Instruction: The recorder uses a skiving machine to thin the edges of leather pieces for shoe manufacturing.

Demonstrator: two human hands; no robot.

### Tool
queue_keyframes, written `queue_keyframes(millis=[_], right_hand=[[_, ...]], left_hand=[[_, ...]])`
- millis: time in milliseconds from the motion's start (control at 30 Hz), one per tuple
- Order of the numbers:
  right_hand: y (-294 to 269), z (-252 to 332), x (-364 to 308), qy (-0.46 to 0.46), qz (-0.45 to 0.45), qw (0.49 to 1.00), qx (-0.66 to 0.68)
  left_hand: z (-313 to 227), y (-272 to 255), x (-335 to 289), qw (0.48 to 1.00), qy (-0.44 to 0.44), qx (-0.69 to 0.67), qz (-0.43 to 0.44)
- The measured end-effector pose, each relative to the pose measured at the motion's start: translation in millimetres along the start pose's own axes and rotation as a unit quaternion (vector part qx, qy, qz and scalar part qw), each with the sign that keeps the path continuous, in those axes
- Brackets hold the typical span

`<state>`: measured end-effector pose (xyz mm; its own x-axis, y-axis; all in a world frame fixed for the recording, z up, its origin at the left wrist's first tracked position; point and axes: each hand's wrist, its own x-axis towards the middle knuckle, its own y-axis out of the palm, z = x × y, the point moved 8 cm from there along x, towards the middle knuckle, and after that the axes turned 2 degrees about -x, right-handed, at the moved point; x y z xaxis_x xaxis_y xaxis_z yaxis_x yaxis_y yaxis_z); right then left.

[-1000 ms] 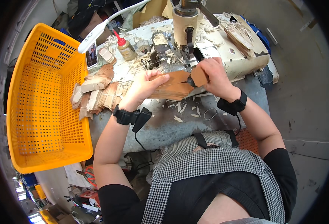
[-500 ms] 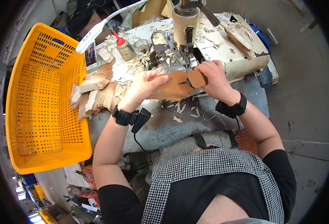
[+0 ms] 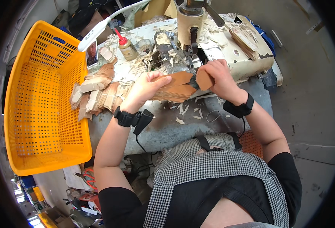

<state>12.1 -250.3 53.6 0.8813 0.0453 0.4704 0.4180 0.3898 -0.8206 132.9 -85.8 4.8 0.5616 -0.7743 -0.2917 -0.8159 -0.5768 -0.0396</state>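
My left hand [image 3: 147,88] grips a fanned stack of brown leather-like strips [image 3: 175,92] with pointed ends, its thumb lying on the top one. Close by on the right, my right hand [image 3: 222,79] pinches a single brown leather-like piece [image 3: 204,79] with angled corners, a small gap from the stack's tips. Most of that piece's right end is hidden under my fingers. Both hands are just in front of a cream-coloured machine [image 3: 190,30], with its metal working parts [image 3: 196,60] behind the right hand's piece.
Bundled strips [image 3: 103,95] lie on the table left of my left hand, beside a large yellow plastic basket [image 3: 47,170]. A red-capped bottle [image 3: 127,50], a white lamp [image 3: 93,36] and pale scraps [image 3: 182,109] surround the machine. A thin loop [image 3: 213,116] lies near the table's front.
My right hand has shifted slightly right with its piece, widening the gap from the stack, and the piece has turned a little. My left hand has stayed in place.
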Motion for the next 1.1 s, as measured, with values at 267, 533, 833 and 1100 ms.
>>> queue_keyframes(millis=[267, 533, 833, 1100], right_hand=[[9.2, 7.8, 6.1, -0.013, 0.028, 0.999, -0.015], [-64.0, -56.6, 9.0, 0.205, -0.220, 0.948, 0.106], [-39.0, -15.3, 2.9, 0.010, -0.111, 0.993, 0.039], [-22.8, 7.0, 14.9, -0.070, -0.040, 0.997, 0.009]], left_hand=[[1.5, -2.1, -2.0, 1.000, -0.003, 0.003, -0.002], [-0.4, -6.5, -8.0, 1.000, 0.004, -0.002, -0.005], [-8.4, -2.5, -1.5, 0.999, 0.011, 0.041, -0.020], [-21.1, -1.2, 6.8, 0.994, 0.006, 0.092, -0.058]])
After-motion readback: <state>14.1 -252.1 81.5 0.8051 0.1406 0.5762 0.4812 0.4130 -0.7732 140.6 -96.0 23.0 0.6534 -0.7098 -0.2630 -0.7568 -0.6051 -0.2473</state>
